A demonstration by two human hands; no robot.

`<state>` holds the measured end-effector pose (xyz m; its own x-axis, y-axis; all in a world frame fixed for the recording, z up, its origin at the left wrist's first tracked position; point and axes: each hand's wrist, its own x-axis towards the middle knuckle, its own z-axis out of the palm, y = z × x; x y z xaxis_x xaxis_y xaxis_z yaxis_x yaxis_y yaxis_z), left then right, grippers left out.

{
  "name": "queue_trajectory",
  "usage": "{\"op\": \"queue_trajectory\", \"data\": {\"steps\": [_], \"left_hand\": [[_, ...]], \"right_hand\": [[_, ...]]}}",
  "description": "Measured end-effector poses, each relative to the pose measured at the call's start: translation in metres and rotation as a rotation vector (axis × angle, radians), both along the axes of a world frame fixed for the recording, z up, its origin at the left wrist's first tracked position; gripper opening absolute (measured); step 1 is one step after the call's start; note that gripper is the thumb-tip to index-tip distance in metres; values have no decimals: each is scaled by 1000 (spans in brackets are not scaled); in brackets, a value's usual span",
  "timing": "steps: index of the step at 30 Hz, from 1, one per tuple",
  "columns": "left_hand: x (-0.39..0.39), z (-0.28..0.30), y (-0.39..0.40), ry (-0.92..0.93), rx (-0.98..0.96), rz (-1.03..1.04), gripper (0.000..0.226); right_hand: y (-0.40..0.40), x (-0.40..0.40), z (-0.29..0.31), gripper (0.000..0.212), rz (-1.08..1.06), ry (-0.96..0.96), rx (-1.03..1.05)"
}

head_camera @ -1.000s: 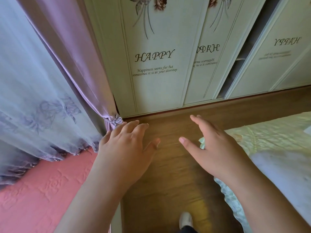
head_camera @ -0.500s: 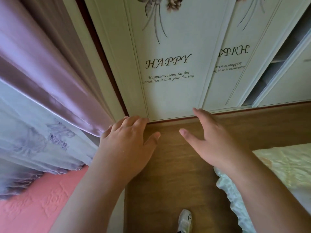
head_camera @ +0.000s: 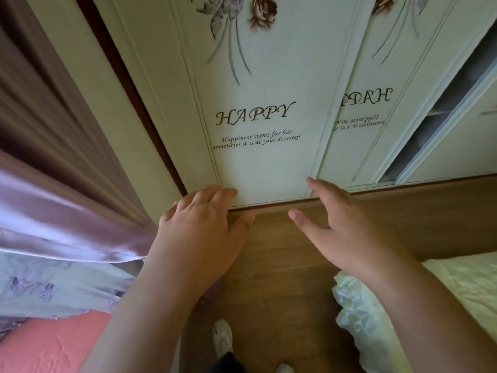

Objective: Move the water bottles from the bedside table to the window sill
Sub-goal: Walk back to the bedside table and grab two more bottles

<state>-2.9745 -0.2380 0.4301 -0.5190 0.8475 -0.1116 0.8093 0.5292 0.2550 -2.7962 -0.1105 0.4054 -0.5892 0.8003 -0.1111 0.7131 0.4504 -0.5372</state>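
Both my hands out, holding nothing, facing the wardrobe.

My left hand [head_camera: 200, 232] and right hand [head_camera: 340, 228] hover with fingers loosely spread above the wood floor [head_camera: 282, 278], before the "HAPPY" wardrobe door [head_camera: 258, 157]; I can't see any water bottles here.

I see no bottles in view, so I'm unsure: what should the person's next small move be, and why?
Probably turn to find the bedside table: both the left hand and right hand are empty, facing the wardrobe door, with no water bottle visible.
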Motion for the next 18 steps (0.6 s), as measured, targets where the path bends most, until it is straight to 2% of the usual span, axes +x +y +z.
{"op": "queue_trajectory", "data": {"steps": [9,13,18], "left_hand": [[-60,-3,105,-10,47,-199,61],[-103,3,157,11,71,-313,63],[-143,0,215,49,49,-418,65]], "right_hand": [[65,-39,18,76,-155,-108,74],[97,-70,25,76,-252,-86,75],[129,-107,19,98,-370,-101,43]]}}
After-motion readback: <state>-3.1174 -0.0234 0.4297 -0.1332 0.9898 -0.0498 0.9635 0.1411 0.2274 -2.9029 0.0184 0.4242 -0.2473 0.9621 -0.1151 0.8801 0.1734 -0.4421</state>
